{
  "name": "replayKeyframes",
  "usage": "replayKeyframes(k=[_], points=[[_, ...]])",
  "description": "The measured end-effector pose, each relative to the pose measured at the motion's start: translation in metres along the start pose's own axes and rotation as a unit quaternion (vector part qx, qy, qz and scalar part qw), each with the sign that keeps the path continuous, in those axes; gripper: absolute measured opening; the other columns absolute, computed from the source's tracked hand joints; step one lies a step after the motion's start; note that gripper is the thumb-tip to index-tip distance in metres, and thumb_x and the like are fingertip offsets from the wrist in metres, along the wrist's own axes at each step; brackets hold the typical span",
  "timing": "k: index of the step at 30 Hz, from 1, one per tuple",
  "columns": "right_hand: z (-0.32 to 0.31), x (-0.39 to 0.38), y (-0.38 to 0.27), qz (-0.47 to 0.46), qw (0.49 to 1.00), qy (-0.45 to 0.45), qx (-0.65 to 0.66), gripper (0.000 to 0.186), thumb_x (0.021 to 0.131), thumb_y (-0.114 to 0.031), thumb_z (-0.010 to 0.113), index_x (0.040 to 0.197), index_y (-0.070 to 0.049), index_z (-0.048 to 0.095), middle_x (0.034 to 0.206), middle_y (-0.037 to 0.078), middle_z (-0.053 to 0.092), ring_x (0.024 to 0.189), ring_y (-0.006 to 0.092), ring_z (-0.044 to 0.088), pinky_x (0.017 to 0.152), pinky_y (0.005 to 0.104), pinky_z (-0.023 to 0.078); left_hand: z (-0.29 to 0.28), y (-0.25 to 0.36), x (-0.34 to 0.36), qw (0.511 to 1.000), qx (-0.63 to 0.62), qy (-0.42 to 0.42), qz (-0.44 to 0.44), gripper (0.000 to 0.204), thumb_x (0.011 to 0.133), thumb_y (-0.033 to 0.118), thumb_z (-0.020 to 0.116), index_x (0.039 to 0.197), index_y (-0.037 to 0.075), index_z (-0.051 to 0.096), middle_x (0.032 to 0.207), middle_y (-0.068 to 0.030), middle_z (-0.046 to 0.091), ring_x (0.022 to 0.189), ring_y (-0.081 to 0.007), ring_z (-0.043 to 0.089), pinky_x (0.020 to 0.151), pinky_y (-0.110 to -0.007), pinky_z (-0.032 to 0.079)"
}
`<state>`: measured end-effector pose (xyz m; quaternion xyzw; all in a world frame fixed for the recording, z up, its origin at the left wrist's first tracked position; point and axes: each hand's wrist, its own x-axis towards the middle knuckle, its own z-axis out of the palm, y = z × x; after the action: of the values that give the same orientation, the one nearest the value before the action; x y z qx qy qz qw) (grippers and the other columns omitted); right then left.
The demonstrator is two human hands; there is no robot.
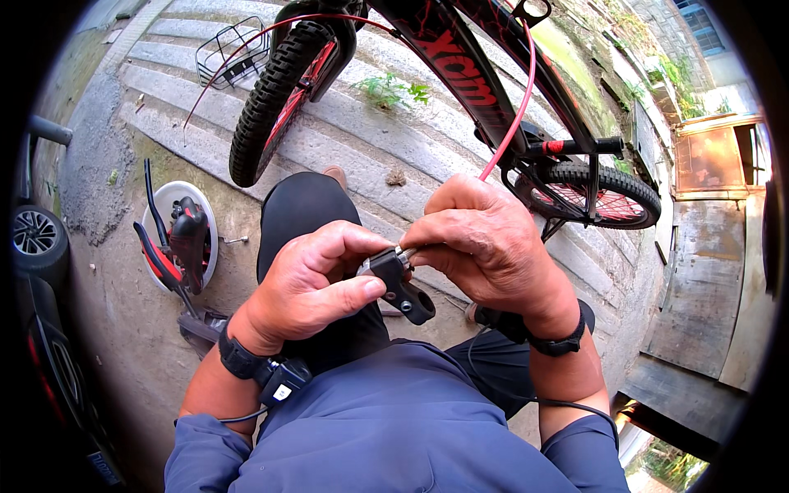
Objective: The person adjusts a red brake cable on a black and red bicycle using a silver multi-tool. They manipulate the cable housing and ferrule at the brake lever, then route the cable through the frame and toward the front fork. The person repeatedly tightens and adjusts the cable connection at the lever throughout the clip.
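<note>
My left hand [316,292] grips a black brake lever clamp [411,301] with silver fittings, held over my lap. My right hand [485,246] has thumb and index finger closed on the small silver barrel [403,258] at the clamp's upper end. A red cable [513,127] runs from the bicycle's top down behind my right hand; its end is hidden. Just beyond my hands stands a black and red bicycle [452,57] with a knobby front tyre [256,123] and a rear wheel at the right.
A white basin [171,188] holding saddle and mudguard parts sits at left on striped paving. A wire basket [219,68] lies behind the front wheel. A car [57,370] and loose wheel [37,238] line the left edge; weathered boards [686,287] stand at right.
</note>
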<state>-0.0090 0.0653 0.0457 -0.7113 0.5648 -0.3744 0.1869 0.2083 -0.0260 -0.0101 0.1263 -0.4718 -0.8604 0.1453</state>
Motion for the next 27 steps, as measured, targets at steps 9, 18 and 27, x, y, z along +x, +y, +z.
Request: replayKeyframes(k=[9, 18, 27], points=[[0.002, -0.005, 0.002, -0.004, 1.0, -0.006, -0.023, 0.019, 0.075, -0.01, 0.079, 0.09, -0.012, 0.069, 0.08, 0.006, 0.059, 0.071, 0.0262, 0.061, 0.06, 0.0357, 0.049, 0.001, -0.005, -0.001, 0.99, 0.134, 0.023, 0.038, 0.034, 0.092, 0.003, 0.068, 0.123, -0.004, 0.056, 0.113, -0.0126, 0.066, 0.106, -0.0177, 0.064, 0.096, -0.033, 0.05], [-0.001, -0.01, -0.004, 0.019, 0.997, -0.033, -0.063, 0.019, 0.075, -0.009, 0.081, 0.092, -0.007, 0.071, 0.078, 0.009, 0.059, 0.069, 0.0255, 0.061, 0.059, 0.0354, 0.048, 0.005, -0.01, 0.006, 0.921, 0.34, 0.04, 0.188, 0.031, 0.083, 0.001, 0.075, 0.111, -0.001, 0.063, 0.091, -0.0132, 0.066, 0.08, -0.0259, 0.068, 0.072, -0.032, 0.053], [-0.005, -0.012, -0.002, 0.033, 0.992, -0.073, -0.097, 0.015, 0.08, -0.011, 0.078, 0.091, -0.007, 0.07, 0.076, 0.008, 0.057, 0.067, 0.0272, 0.06, 0.058, 0.0365, 0.047, 0.011, -0.017, 0.012, 0.846, 0.441, 0.051, 0.295, 0.038, 0.076, -0.006, 0.076, 0.109, 0.0, 0.06, 0.093, -0.0157, 0.068, 0.08, -0.031, 0.069, 0.071, -0.036, 0.055]])
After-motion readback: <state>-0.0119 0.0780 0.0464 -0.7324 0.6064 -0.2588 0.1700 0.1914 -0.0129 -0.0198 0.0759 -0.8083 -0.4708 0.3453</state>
